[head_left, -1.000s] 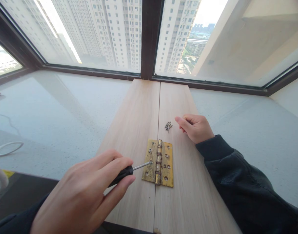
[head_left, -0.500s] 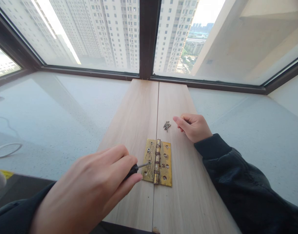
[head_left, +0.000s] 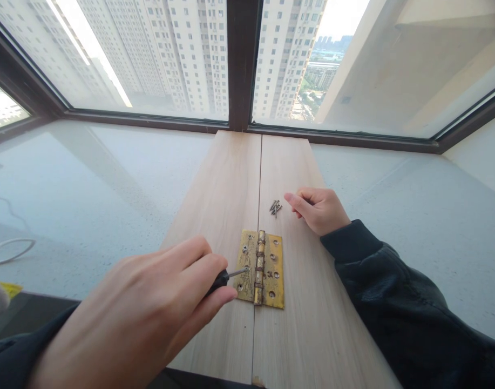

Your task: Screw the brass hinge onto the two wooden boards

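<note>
A worn brass hinge (head_left: 277,281) lies open across the seam between two pale wooden boards (head_left: 231,178). My left hand (head_left: 162,297) is closed around the black handle of a screwdriver (head_left: 234,273). The screwdriver's tip meets a screw in the third hole down on the hinge's left leaf; screw heads also show in the upper holes of that leaf. On the right leaf the holes hold no screws. A small pile of screws (head_left: 276,208) lies on the right board, beyond the hinge. Just right of the pile, my right hand (head_left: 320,209) rests with curled fingers; what it holds, if anything, is hidden.
The boards lie on a pale speckled sill (head_left: 109,178) that runs up to a dark window frame (head_left: 243,65). At the left edge are a white cable (head_left: 12,251) and something yellow (head_left: 10,290). Tall buildings stand outside the glass.
The whole view has shifted slightly, carrying everything a little to the left. The screwdriver tip stays on the same screw, and my right hand keeps its place beside the pile.
</note>
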Tool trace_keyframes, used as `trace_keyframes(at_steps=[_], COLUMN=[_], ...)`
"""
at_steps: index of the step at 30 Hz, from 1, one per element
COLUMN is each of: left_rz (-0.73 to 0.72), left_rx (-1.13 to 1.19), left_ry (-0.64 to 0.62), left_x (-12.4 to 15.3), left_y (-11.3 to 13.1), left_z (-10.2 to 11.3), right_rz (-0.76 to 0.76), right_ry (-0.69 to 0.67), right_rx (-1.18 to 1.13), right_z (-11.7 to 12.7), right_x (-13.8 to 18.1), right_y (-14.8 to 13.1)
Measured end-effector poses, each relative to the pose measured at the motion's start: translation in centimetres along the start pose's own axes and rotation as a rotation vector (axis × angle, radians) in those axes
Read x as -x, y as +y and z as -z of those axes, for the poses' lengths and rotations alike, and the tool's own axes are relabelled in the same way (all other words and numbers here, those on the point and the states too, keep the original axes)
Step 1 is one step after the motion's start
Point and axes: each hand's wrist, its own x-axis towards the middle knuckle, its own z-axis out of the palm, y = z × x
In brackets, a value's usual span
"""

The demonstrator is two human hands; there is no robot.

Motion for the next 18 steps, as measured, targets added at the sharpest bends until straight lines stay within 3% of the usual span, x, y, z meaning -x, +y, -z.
trace_keyframes(at_steps=[5,13,18], left_rz=[-0.014,-0.088,-0.107], left_rx=[-0.001,-0.253,-0.274], left_ry=[-0.013,-0.010,0.006], left_x=[-0.4,-1.2,-2.2], left_y=[0.2,0.7,1.4], left_z=[-0.3,0.2,0.7], right_rz=[0.001,0.002,0.011], right_ry=[0.004,0.055,0.065], right_rx=[0.005,-0.005,-0.002], right_z=[0.0,-1.1,-1.4], right_x=[0.0,-0.3,-0.4], right_y=[0.1,0.7,0.9])
